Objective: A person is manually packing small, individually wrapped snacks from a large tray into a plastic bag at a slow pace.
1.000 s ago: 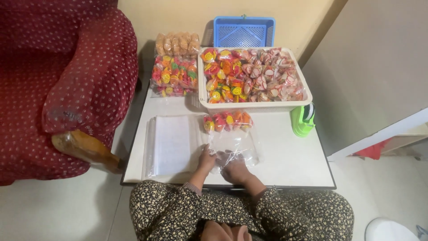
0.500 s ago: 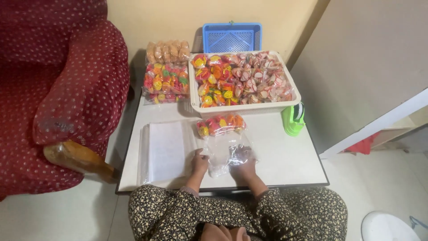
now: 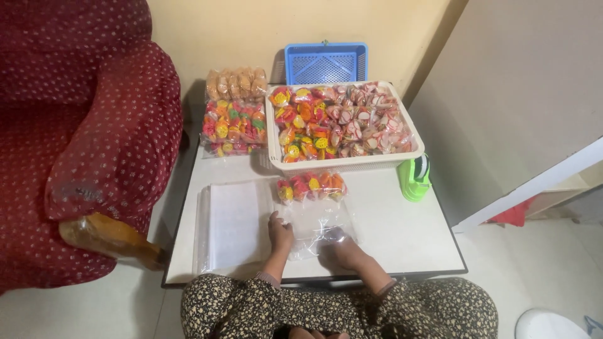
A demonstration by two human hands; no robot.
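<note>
My left hand (image 3: 280, 232) lies flat, fingers loose, pressing the left edge of a clear plastic bag (image 3: 317, 223) on the white tabletop (image 3: 402, 232). My right hand (image 3: 342, 251) rests on the bag's near right corner with fingers curled down onto the film; I cannot tell whether it pinches the plastic or only presses it. The bag lies near the tabletop's front edge, and its far end holds a row of small red, yellow and orange wrapped candies (image 3: 311, 186). Just left of my left hand sits a stack of empty clear bags (image 3: 229, 223). Beyond the bag stands a white tray (image 3: 352, 164) heaped with wrapped candies, with 2 filled packets (image 3: 232, 113) to its left, a blue basket (image 3: 325, 63) behind it and a green tape dispenser (image 3: 414, 179) at its right.
</note>
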